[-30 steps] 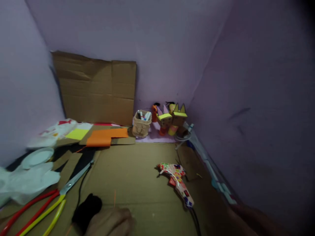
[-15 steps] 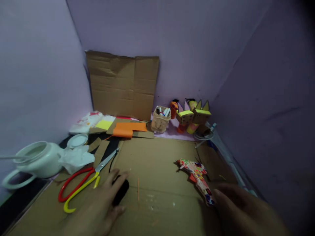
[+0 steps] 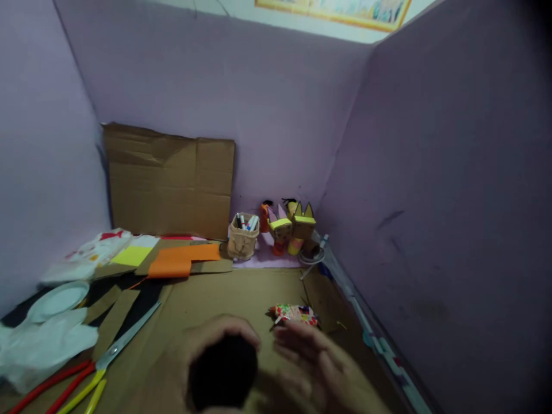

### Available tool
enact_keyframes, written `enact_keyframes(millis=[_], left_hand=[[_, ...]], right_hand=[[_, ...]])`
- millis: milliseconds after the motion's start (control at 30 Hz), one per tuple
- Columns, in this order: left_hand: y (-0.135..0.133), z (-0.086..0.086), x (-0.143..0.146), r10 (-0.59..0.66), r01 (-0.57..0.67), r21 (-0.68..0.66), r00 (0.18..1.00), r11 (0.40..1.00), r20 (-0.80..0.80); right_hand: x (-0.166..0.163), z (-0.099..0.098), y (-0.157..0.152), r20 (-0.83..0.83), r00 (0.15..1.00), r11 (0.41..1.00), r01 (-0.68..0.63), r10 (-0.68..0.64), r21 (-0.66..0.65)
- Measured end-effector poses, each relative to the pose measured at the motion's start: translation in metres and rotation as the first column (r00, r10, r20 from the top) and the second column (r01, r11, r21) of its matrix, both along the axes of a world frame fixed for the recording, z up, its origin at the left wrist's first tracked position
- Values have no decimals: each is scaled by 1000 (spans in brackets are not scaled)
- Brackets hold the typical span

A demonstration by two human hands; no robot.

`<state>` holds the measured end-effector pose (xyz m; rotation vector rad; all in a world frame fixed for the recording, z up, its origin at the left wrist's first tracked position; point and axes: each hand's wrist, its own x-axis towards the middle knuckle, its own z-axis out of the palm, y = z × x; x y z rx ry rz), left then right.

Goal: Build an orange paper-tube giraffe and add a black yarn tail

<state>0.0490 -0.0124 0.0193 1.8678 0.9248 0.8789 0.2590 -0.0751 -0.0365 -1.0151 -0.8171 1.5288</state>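
My left hand is curled round a black, round-faced thing; its kind is too dark to make out. Close by on the right, my right hand is held with fingers extended and nothing visible in it. Just beyond the right fingers lies a glue gun with a colourful flowery covering, its handle hidden behind the hand. Scissors with red and yellow handles rest at the lower left.
Crumpled white tissue and a white lid lie at left. Orange paper is on cardboard strips behind. A pen holder and paper-craft figures stand at the back. A cardboard sheet leans on the wall.
The view has tilted up and turned right. My left hand has lifted the black thing off the cardboard, and my right hand has moved in towards it.
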Motion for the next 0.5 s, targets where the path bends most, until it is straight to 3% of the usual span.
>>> enact_keyframes(millis=[67,100,167,200,267,300,367,433,500], left_hand=[[-8,2,23,-134,169,-137,963,976,232],[-10,3,31,-169,236,-200,938,951,301],[-9,1,40,-158,231,-232,943,945,294],[-8,-3,42,-120,164,-181,966,970,229],[-2,-17,42,-30,26,58,997,998,68],[1,-28,42,2,-2,200,1000,980,-1],[5,-50,42,-49,88,412,993,907,-103],[5,-67,42,-18,97,483,986,870,-166],[2,-73,42,21,56,441,986,896,-166]], right_hand=[[-19,-7,10,-227,965,991,-133,132,14],[-27,-9,12,-249,956,987,-156,157,24],[-34,-7,14,-281,939,980,-198,198,29],[-34,-5,13,-299,928,974,-227,223,23],[-29,3,12,-354,897,960,-279,265,11],[-26,6,12,-374,888,958,-285,267,6],[-22,9,14,-382,894,968,-250,233,7],[-20,10,17,-362,913,981,-195,187,15],[-17,10,19,-373,918,988,-151,137,-9]])
